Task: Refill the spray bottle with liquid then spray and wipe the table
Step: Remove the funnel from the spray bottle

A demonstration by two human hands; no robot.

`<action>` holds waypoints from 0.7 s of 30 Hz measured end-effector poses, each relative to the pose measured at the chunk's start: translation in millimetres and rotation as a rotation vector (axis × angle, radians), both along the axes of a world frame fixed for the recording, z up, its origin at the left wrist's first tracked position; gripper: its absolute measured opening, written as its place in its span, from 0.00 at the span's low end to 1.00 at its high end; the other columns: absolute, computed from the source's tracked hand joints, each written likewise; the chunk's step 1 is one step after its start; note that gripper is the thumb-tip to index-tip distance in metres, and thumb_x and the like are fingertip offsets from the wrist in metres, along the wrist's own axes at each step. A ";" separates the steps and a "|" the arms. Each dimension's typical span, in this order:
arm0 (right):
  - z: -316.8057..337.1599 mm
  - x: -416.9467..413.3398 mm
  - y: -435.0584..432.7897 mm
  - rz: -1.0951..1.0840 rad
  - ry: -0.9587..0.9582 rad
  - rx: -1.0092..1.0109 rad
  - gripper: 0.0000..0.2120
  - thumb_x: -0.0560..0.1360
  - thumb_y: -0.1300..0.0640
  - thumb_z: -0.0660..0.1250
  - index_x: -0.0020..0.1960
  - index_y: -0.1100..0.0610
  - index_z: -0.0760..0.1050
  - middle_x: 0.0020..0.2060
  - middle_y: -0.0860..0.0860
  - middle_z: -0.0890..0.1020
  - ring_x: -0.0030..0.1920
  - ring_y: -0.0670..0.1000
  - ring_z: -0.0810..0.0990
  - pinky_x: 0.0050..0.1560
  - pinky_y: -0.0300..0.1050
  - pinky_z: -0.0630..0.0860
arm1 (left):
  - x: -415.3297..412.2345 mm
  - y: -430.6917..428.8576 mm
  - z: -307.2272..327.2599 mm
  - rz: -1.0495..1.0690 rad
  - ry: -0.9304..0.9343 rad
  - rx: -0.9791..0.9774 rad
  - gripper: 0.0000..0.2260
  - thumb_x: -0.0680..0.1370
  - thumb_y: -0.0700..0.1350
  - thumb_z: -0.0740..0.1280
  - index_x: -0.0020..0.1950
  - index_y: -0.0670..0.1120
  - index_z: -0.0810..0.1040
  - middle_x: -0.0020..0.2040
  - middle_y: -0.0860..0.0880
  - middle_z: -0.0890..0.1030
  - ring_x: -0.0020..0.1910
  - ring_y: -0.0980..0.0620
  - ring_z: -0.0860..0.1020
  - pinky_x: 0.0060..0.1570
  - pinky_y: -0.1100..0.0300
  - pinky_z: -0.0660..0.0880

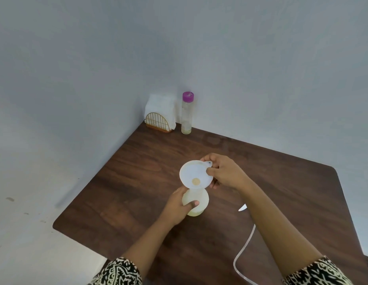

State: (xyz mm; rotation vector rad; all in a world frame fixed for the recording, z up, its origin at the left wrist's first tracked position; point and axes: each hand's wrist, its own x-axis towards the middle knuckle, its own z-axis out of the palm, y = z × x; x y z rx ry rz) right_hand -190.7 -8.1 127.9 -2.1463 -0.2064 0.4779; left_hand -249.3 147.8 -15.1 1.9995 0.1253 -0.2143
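A loose white tube (243, 249) lies nearest on the brown table (127, 182). The left hand (177, 205) has its fingers wrapped round the pale spray bottle (200, 200), which stands mid-table. The right hand (226, 171) pinches a white funnel (194, 173) at the bottle's top. Far back stand a purple-capped bottle (187, 114) and a napkin holder (158, 120).

Purple-capped bottle (187, 113), dark brown table (137, 182), white funnel (194, 174).

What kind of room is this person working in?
Likely a plain home or dining corner: a dark wooden table set against bare pale walls, with a wire napkin holder and a purple-capped bottle at its far corner.
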 end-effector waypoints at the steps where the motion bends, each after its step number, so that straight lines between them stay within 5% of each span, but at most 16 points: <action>1: 0.9 -1.4 0.2 -0.017 -0.021 0.000 0.13 0.75 0.65 0.61 0.56 0.53 0.74 0.41 0.52 0.82 0.26 0.45 0.80 0.28 0.36 0.76 | 0.2 0.1 0.7 -0.001 0.005 0.004 0.24 0.74 0.51 0.72 0.68 0.54 0.70 0.65 0.55 0.74 0.64 0.53 0.72 0.62 0.57 0.70; 21: 2.8 -6.3 -0.8 -0.171 0.020 0.076 0.14 0.75 0.66 0.61 0.58 0.56 0.76 0.46 0.56 0.83 0.28 0.49 0.81 0.31 0.40 0.77 | 0.0 1.2 1.8 0.009 0.032 0.003 0.26 0.74 0.49 0.72 0.70 0.52 0.68 0.63 0.56 0.72 0.62 0.54 0.71 0.62 0.56 0.71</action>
